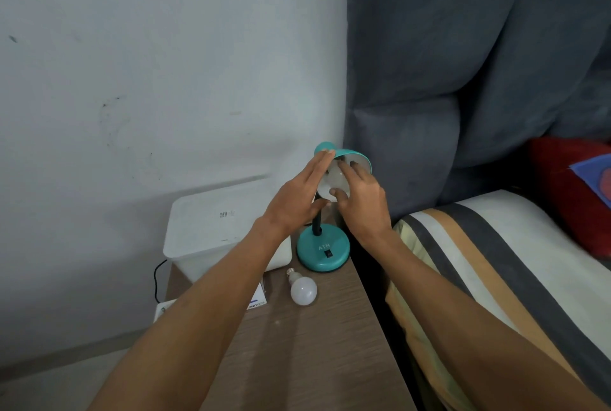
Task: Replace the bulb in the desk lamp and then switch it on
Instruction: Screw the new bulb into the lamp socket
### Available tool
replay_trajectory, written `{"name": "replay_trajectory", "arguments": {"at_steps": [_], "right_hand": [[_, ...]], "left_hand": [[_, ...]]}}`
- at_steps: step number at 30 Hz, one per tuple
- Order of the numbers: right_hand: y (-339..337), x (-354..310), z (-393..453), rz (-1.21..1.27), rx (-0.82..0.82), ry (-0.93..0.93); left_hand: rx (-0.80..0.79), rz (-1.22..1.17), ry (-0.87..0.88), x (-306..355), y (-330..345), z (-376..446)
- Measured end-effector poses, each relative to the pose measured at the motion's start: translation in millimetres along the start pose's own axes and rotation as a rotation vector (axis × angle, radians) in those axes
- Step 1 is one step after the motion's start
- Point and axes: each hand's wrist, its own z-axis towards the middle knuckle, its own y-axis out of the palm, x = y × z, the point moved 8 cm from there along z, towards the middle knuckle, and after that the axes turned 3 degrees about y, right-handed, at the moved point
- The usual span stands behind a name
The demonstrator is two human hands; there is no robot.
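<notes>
A teal desk lamp stands on the wooden table, its round base point(322, 253) carrying a black switch. Its shade point(355, 157) tilts toward me. A white bulb point(334, 184) sits in the mouth of the shade. My right hand point(362, 195) grips that bulb with fingers and thumb around it. My left hand point(297, 199) rests flat against the left side of the shade, fingers stretched out. A second white bulb point(302, 288) lies on its side on the table in front of the lamp base, screw cap pointing away from me.
A white lidded box point(211, 225) stands left of the lamp, against the wall. A small card package point(258, 300) lies under my left forearm. A black cable point(157, 281) hangs off the table's left edge. A bed with a striped pillow point(479, 271) adjoins on the right.
</notes>
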Motion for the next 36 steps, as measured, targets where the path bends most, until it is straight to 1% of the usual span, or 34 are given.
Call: {"name": "replay_trajectory", "arguments": {"at_steps": [2,3,4,5,6,8,9,10,12,13,15,16,17,18,20,21,22,26,30,32,36], "right_hand": [[0.8,17.2,3.5,0.174,0.002,0.245],[3.6,23.0,3.6,0.238,-0.006,0.335],[4.2,24.2,3.5,0.265,0.000,0.367],[2.0,22.1,3.1,0.266,0.027,0.346],[-2.4,15.3,2.0,0.235,0.063,0.276],[-7.2,-1.4,0.1,0.118,0.108,0.062],[-3.3,-5.9,-0.1,0.034,0.086,-0.019],[1.3,-7.7,-0.7,-0.034,0.045,-0.054],[6.5,-3.4,-1.3,-0.065,0.011,-0.041],[4.8,0.1,-0.9,-0.012,0.029,-0.007],[-3.9,8.2,1.8,0.185,0.071,0.150],[-5.4,11.8,3.6,0.237,0.066,0.220],[-8.6,10.6,5.6,0.233,0.065,0.229],[-11.7,3.7,7.6,0.160,0.058,0.162],[-7.6,-11.5,5.0,0.013,0.003,-0.038],[-3.6,-13.5,2.7,-0.027,-0.025,-0.087],[-0.6,-12.5,1.3,-0.045,-0.044,-0.094],[6.2,-4.1,2.8,-0.058,-0.028,-0.045],[5.9,4.4,6.9,0.131,-0.026,0.105],[2.0,5.9,8.4,0.199,-0.027,0.148],[-1.9,4.6,9.7,0.141,-0.061,0.150]], "left_hand": [[0.002,0.006,0.003,0.9,-1.1,0.2],[0.006,0.008,0.006,1.7,-1.8,0.5],[0.006,0.012,0.009,2.3,-2.4,1.0],[0.003,0.014,0.010,2.7,-2.4,1.6],[-0.001,0.015,0.011,3.0,-1.8,1.9],[-0.003,0.012,0.017,2.9,-0.2,1.7],[-0.001,0.009,0.018,2.4,0.3,1.4],[0.001,0.005,0.016,1.3,0.9,1.0],[0.000,-0.002,0.009,0.2,1.7,0.7],[-0.002,0.000,0.008,0.3,1.5,0.9],[-0.006,0.008,0.010,0.0,1.3,1.4],[-0.008,0.010,0.010,-0.2,1.6,1.4],[-0.007,0.010,0.009,-0.5,1.8,1.3],[-0.005,0.008,0.008,-0.7,2.0,1.4],[0.004,0.000,0.008,-0.6,1.8,2.1],[0.005,0.000,0.007,-0.4,1.2,2.6],[0.002,0.005,0.005,0.0,1.2,2.5],[-0.013,0.008,-0.013,-1.6,2.6,0.8],[-0.013,0.008,-0.006,-4.6,5.3,2.8],[-0.012,0.012,-0.012,-6.1,6.8,3.9],[-0.019,0.034,-0.020,-4.0,6.0,3.6]]}}
